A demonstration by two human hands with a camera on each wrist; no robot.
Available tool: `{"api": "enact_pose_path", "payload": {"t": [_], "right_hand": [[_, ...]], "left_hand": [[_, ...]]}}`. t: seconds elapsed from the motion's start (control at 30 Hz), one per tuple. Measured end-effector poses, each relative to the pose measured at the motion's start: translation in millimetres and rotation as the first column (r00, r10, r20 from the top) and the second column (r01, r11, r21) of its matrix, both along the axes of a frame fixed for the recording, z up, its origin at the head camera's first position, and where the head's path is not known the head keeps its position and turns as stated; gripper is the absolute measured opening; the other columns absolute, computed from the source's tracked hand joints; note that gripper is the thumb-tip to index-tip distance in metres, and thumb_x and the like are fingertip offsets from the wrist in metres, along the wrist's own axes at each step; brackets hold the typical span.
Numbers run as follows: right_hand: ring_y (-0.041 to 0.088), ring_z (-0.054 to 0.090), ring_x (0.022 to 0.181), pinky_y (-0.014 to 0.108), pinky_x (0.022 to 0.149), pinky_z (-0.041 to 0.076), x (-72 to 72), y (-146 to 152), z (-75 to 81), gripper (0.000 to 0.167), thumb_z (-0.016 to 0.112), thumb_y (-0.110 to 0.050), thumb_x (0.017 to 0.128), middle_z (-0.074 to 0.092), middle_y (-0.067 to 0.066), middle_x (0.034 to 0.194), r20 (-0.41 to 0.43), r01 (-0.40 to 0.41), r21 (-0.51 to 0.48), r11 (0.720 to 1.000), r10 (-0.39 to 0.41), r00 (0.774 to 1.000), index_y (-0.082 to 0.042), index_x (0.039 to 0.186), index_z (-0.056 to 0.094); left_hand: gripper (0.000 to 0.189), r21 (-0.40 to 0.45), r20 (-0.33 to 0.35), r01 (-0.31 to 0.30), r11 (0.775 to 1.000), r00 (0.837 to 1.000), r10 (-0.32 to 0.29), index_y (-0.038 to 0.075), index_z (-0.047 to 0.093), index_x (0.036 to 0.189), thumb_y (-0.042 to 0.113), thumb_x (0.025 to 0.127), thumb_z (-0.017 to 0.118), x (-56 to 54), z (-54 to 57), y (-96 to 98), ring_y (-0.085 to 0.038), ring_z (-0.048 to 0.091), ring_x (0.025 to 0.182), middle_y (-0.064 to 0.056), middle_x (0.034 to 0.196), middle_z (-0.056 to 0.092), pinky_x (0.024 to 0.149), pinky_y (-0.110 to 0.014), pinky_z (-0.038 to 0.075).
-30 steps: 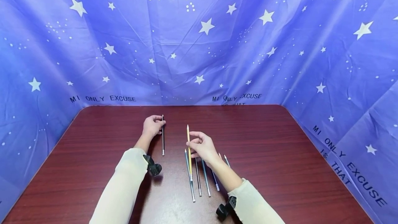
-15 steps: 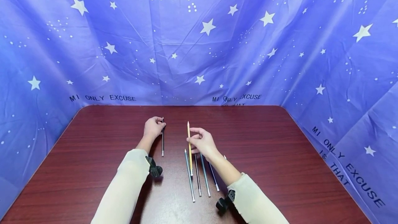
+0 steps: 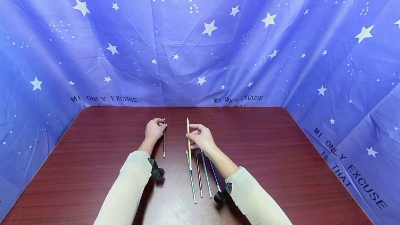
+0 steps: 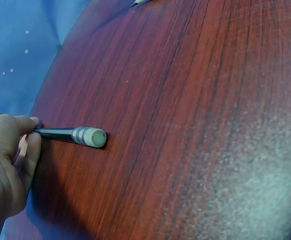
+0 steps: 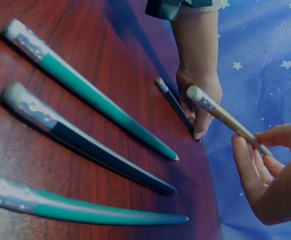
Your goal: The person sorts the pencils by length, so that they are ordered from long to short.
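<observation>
Near the table's far side my left hand point(image 3: 154, 130) pinches a black pencil point(image 3: 164, 145) close to its sharpened end; the pencil lies along the tabletop. Its pale eraser point(image 4: 95, 137) points back toward me in the left wrist view. My right hand point(image 3: 203, 140) holds a yellow pencil point(image 3: 189, 148) between thumb and fingers, raised off the table with the tip pointing away. Seen from the right wrist, the yellow pencil point(image 5: 225, 117) hangs apart from the black one, its eraser end free.
Under and before my right arm lie several pencils: a teal one point(image 3: 191, 183) at the left, a dark one point(image 3: 199, 178), another teal one point(image 3: 206, 176) and a blue one point(image 3: 214, 174). The brown table point(image 3: 93, 169) ends at a blue star-patterned curtain point(image 3: 175, 37).
My right hand has carried the yellow pencil farther from me, toward the table's far edge and slightly left. The left hand stays nearly still on the black pencil.
</observation>
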State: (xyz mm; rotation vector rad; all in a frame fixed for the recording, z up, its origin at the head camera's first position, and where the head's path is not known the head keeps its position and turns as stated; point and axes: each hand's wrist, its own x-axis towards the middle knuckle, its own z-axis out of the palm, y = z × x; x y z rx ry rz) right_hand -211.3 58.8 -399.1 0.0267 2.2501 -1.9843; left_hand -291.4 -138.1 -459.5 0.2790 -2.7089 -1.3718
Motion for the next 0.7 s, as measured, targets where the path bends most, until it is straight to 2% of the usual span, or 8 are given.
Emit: {"api": "enact_pose_path", "payload": {"t": [0.3,0.53,0.7], "right_hand": [[0.011,0.054,0.053,0.037,0.056,0.059,-11.2,-7.5,5.3,0.042,0.064,0.001,0.081,0.056,-0.001,0.069,0.0,0.005,0.034,0.999,-0.005,1.0,-0.004,0.122,0.057],[0.008,0.054,0.051,0.027,0.047,0.055,-21.0,-16.5,10.4,0.042,0.064,0.001,0.081,0.056,-0.001,0.069,-0.005,0.003,0.034,0.999,-0.003,1.0,-0.003,0.122,0.056],[0.009,0.054,0.051,0.028,0.049,0.056,-25.5,-19.4,11.5,0.042,0.064,0.001,0.082,0.056,0.0,0.07,-0.002,-0.001,0.031,1.0,0.001,1.0,-0.003,0.122,0.056]], "left_hand": [[0.029,0.009,0.003,-0.009,1.0,1.0,0.009,0.009,0.065,0.112,0.021,0.085,0.065,0.4,1.4,0.8,-0.006,0.057,0.06,-0.004,0.089,0.066,0.061,-0.022,0.045],[0.029,-0.008,0.011,-0.012,1.0,1.0,0.012,0.009,0.065,0.112,0.021,0.086,0.064,0.0,1.7,0.1,-0.006,0.057,0.06,-0.003,0.089,0.066,0.063,-0.024,0.045],[0.029,-0.012,0.026,-0.01,1.0,1.0,0.011,0.01,0.065,0.113,0.023,0.087,0.063,0.3,1.5,1.2,-0.01,0.059,0.064,-0.002,0.09,0.066,0.066,-0.027,0.045]]}}
